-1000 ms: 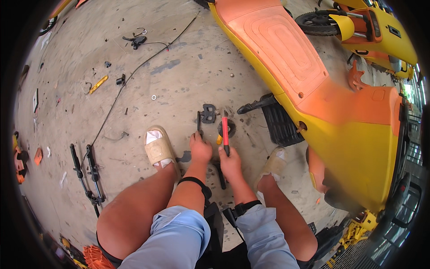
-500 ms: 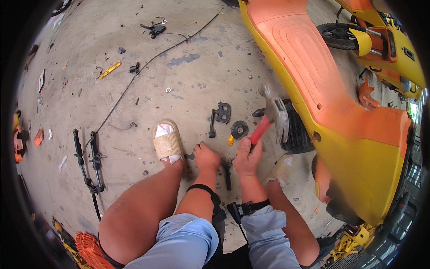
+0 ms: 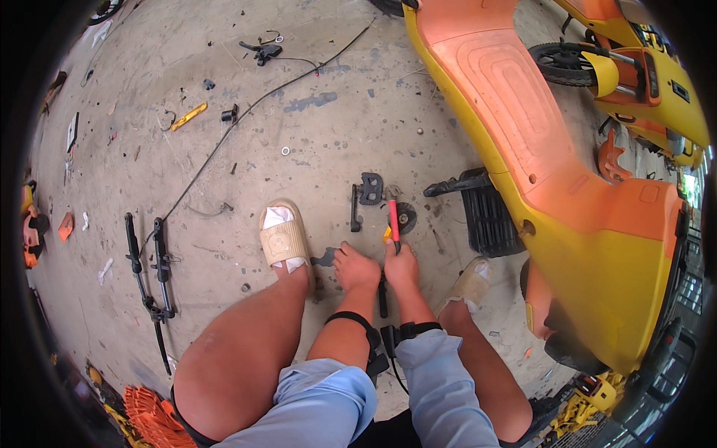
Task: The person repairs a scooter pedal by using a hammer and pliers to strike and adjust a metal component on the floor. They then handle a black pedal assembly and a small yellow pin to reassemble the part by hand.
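My right grip [image 3: 403, 267] is clamping the dark lower end of the red-handled hammer [image 3: 394, 220]. The hammer is pointing away from me, its far end showing just right of the black pedal [image 3: 371, 188]; the head isn't reading clearly from here.

My left grip [image 3: 357, 269] is hovering or resting, can't tell which, nearer me than the pedal, fingers curling loosely; can't tell if they're closing on anything. A dark bar [image 3: 383, 300] is lying between my wrists, nearer me than the pedal, upper end hiding behind my hands.

Using the pedal as reference: crank arm [image 3: 355, 210] is lying just left. Black disc [image 3: 406, 217] is lying to the right and nearer me, a yellow piece [image 3: 387, 234] showing by its left edge; the hammer handle is crossing in front of that edge in view, contact not readable. Black ribbed part [image 3: 493, 220] is sitting well right, orange-and-yellow vehicle body [image 3: 497, 82] running past it. White washer [image 3: 285, 151] is lying left and farther out, long black cable [image 3: 276, 87] curving beyond that. Fork [image 3: 160, 257] is lying far left, nearer me. My sandals [image 3: 284, 237] are flanking both hands.
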### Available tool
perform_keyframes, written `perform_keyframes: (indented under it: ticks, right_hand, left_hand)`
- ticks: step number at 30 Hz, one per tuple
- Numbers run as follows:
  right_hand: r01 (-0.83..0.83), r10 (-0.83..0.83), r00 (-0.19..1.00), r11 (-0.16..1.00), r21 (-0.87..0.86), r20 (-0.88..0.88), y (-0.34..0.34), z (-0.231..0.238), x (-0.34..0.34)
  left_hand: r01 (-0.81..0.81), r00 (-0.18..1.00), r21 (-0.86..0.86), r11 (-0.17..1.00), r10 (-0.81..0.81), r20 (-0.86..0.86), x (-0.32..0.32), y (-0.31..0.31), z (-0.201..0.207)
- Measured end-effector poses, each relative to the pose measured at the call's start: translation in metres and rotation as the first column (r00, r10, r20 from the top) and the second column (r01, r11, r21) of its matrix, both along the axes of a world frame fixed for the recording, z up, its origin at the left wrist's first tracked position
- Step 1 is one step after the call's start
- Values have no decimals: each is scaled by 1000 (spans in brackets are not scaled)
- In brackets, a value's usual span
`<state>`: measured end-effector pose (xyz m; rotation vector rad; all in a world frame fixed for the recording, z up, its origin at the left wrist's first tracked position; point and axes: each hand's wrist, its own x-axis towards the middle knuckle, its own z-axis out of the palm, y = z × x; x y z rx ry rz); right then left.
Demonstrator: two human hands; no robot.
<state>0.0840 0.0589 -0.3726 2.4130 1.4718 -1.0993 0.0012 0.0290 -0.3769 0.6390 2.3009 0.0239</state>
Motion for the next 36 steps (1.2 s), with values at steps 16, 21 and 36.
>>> perform_keyframes:
  ticks: [16,21,36]
  right_hand:
    - [-155,188,980,934,321,-71,10,11,-19]
    - [-66,129,971,953,296,-200,33,53,-39]
    - [443,283,570,684,579,-771,65,157,-60]
  left_hand:
    - [10,1000,-49,999,-11,-25,-3,-26,-17]
    - [-13,1000,-99,995,14,2,4,-29,-9]
    - [155,983,-215,964,-129,129,-6,-35,-5]
